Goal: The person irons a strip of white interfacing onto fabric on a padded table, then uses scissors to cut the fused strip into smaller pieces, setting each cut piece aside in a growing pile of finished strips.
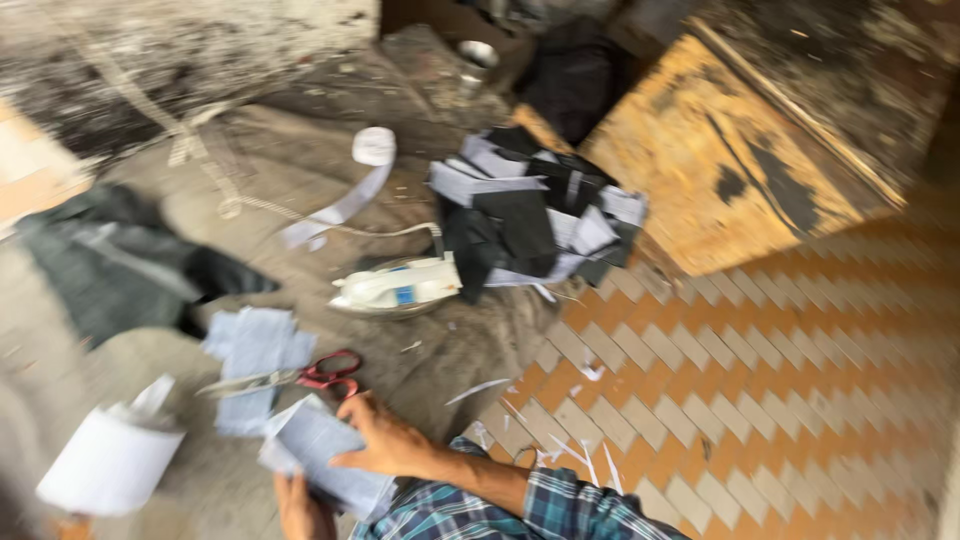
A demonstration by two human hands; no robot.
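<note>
Both my hands hold a stack of pale grey-white fabric pieces (325, 455) low in the view. My right hand (385, 440) lies on top of the stack, fingers curled over it. Below it, my left hand (300, 510) grips the stack's lower edge, partly cut off by the frame. Red-handled scissors (300, 377) lie just above the stack on more pale pieces (255, 345). A white clothes iron (395, 287) rests on its side further up.
A heap of black and grey fabric pieces (530, 210) lies beside a worn wooden board (720, 150). A white tape roll (372, 147) trails a strip. Dark cloth (120, 265) lies at left, a white roll (110, 460) at lower left. Orange-and-tan tiled floor (780, 380) fills the right.
</note>
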